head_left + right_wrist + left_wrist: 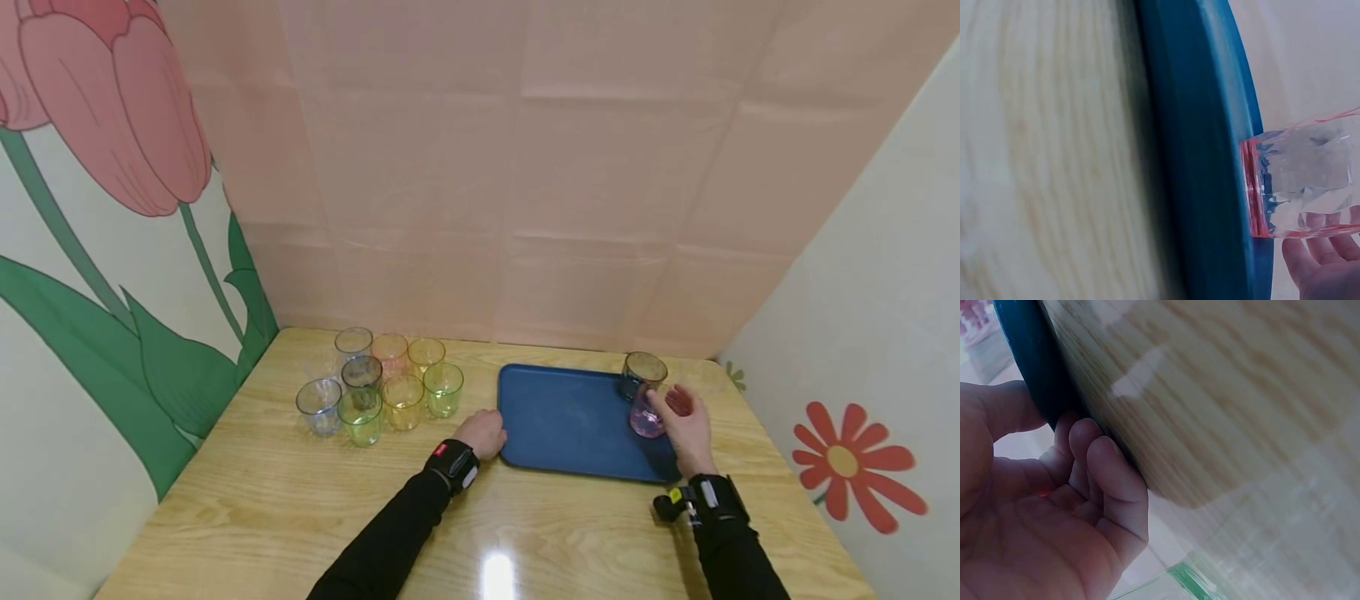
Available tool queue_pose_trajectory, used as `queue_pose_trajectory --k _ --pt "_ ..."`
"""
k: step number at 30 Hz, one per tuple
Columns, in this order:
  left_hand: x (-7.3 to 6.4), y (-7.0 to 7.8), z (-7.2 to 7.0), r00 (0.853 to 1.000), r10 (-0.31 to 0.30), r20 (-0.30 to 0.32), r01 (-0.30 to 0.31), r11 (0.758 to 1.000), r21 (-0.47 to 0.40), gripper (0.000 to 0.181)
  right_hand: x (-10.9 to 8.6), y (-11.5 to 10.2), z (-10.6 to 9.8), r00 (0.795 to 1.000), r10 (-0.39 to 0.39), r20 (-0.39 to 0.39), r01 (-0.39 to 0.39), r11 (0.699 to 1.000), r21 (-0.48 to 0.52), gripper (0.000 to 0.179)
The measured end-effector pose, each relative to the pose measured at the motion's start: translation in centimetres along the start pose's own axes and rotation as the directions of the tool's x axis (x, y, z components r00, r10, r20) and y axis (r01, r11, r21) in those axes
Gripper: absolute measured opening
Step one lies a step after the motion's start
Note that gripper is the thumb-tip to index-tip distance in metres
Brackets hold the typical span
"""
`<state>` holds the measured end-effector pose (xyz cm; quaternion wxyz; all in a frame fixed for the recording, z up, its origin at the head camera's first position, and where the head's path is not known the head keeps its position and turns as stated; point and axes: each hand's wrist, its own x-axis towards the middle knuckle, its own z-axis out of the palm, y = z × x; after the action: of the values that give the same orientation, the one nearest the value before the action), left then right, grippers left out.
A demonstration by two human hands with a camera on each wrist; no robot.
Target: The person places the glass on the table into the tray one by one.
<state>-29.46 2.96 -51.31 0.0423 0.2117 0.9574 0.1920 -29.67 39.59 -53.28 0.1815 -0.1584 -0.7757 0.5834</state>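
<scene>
A blue tray [562, 421] lies flat on the table. My left hand [482, 433] holds its left edge; in the left wrist view the thumb is at the rim and curled fingers [1116, 469] are at the edge. Near the tray's right end, my right hand [688, 429] holds a pink glass [643, 419] from the right side. The right wrist view has the pink glass [1310, 172] with its base at the tray and fingers along its side; the thumb is hidden there. A dark grey glass [642, 373] stands just behind, at the tray's far right corner.
Several coloured glasses stand grouped to the left of the tray, among them a green glass [443, 392], a yellow glass [403, 404] and a blue-rimmed glass [320, 408]. A pink-covered wall [480, 208] rises behind the wooden table [570, 542].
</scene>
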Motion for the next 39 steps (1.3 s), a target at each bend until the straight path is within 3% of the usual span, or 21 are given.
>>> queue_pose_trajectory --k 8,18,23,27,30,33,39 --pt "0.0 0.0 0.0 1.000 -0.002 0.013 0.002 1.000 -0.005 0.017 0.0 -0.1 -0.4 0.999 0.025 -0.048 -0.026 0.999 -0.026 0.074" --pt "0.1 0.0 0.0 1.000 -0.010 0.016 0.010 1.000 -0.019 0.017 0.5 -0.2 -0.9 0.996 0.062 -0.058 -0.050 0.981 0.186 0.064" --pt "0.0 -0.1 0.0 1.000 0.001 0.012 0.000 1.000 -0.013 0.017 0.8 -0.5 -1.4 0.991 0.067 -0.116 -0.030 0.954 0.299 0.059" --pt "-0.1 0.0 -0.2 1.000 -0.006 0.021 0.006 1.000 -0.014 0.018 1.1 -0.6 -1.8 0.985 0.051 -0.165 0.006 0.944 0.329 0.051" --pt "-0.1 0.0 -0.2 1.000 -0.008 0.020 0.009 1.000 -0.017 0.018 1.4 -0.6 -2.3 0.973 0.033 -0.229 0.049 0.937 0.345 0.042" --pt "0.1 -0.1 0.0 1.000 0.002 0.005 -0.002 1.000 -0.014 0.019 1.9 -0.6 -2.7 0.947 0.026 -0.320 0.087 0.939 0.332 0.037" --pt "0.0 -0.1 0.2 1.000 0.001 0.000 -0.001 1.000 -0.017 0.018 2.9 -0.5 -3.9 0.894 0.041 -0.445 0.041 0.984 0.173 0.039"
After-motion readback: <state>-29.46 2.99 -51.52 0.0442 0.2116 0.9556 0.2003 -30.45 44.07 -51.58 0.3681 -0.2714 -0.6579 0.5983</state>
